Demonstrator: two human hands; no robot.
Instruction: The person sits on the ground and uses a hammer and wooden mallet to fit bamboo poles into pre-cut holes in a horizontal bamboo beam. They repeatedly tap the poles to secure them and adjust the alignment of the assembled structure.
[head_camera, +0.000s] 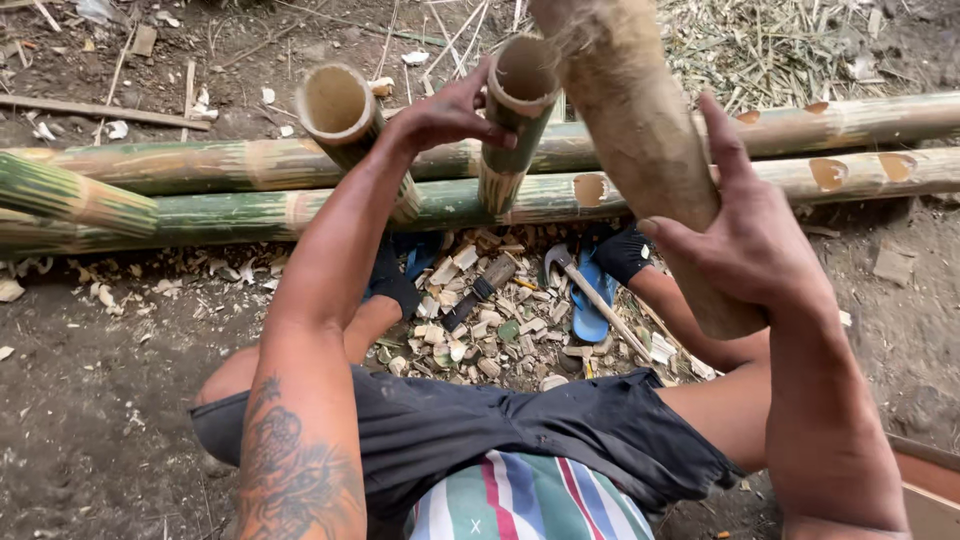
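The left hand (455, 108) has its grip clamped over the rim of an upright, hollow bamboo section (515, 120), fingers hooked on the open top, steadying it where it stands against the long bamboo poles (700, 185) lying across the ground. The right hand (755, 245) has its grip wrapped around a thick wooden mallet (640, 140), raised with its frayed head up near the top of the view, just beside the held section. A second upright bamboo section (340, 110) stands just left of the left forearm, untouched. The horizontal poles carry oval notches (828, 172) cut along their upper faces.

To do this well, I judge the left fingers should stay on the outer wall, clear of the rim's top face, since the mallet hangs close above them; the section wants to stand square before any blow, and the blow should land flat on the rim so the wall does not split.

Between the feet, on the dirt, lie pale bamboo chips (470, 340), a dark chisel-like tool (480, 290) and a hammer (590, 295) with a light handle, near blue sandals (590, 310)
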